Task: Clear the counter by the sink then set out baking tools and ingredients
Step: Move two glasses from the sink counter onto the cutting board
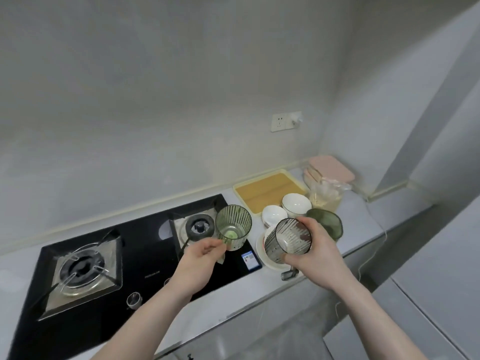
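Left hand (201, 257): I pinch the green glass (233, 231) low, fingers curled round its base, lifting it clear.
Right hand (313, 252): fingers wrapped round the dark glass (289, 239), tilted, at 3 o'clock of the green one, for carrying both off the counter (363, 219).

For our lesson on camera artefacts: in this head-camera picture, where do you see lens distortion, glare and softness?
Head view: wide-angle bending curves the counter edge and the wall lines; pale glare sits on the black stove top; light is flat and dim with weak shadows; the green glass in the left hand and the dark glass in the right hand look slightly soft.
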